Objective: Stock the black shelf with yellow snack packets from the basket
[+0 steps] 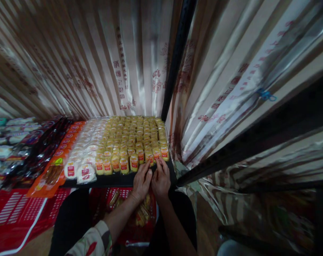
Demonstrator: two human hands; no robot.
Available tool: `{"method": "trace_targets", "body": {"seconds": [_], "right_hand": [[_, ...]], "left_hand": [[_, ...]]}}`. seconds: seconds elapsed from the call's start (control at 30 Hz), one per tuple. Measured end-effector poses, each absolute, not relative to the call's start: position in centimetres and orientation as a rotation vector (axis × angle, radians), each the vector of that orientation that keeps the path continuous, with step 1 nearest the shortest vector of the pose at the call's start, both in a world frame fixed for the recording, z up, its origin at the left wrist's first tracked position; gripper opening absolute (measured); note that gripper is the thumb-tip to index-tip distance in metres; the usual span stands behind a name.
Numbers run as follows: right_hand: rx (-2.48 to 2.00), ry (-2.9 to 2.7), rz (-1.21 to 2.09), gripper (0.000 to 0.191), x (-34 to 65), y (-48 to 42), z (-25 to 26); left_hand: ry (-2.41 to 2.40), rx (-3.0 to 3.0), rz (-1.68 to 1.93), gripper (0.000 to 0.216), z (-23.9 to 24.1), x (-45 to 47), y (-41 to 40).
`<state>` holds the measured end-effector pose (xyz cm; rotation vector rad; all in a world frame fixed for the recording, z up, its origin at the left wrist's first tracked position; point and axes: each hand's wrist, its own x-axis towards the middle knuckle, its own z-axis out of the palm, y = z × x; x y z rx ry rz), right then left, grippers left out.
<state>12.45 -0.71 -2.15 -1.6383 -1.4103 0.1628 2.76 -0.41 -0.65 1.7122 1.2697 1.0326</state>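
Observation:
Rows of small yellow snack packs with red and orange labels stand on a dark shelf. My left hand is at the front row, its fingers stretched forward and the tips against a pack. Right beside it, my right hand reaches to the front packs near the right end, fingertips touching them. The fingers of both hands are extended rather than wrapped round anything. Beneath my forearms, a red basket holds loose yellow packs, partly hidden by my arms.
White round packs stand left of the yellow rows. Further left lie orange packets and dark packets. A second red basket is at lower left. Patterned curtains hang behind; a black post rises at the shelf corner.

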Motion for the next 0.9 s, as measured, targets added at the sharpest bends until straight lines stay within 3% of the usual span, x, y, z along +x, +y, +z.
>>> {"method": "trace_targets", "body": {"seconds": [0.6,0.9], "right_hand": [[-1.600,-1.363,0.091,0.043,12.8,-0.7,-2.5],[-1.379,-1.383,0.270,0.029,12.2,-4.4,-2.1]], "left_hand": [[1.217,1.826,1.009,0.037,-0.3,2.6,-0.4],[1.229,1.977,0.801,0.029,-1.6,-0.7,-7.1]]}}
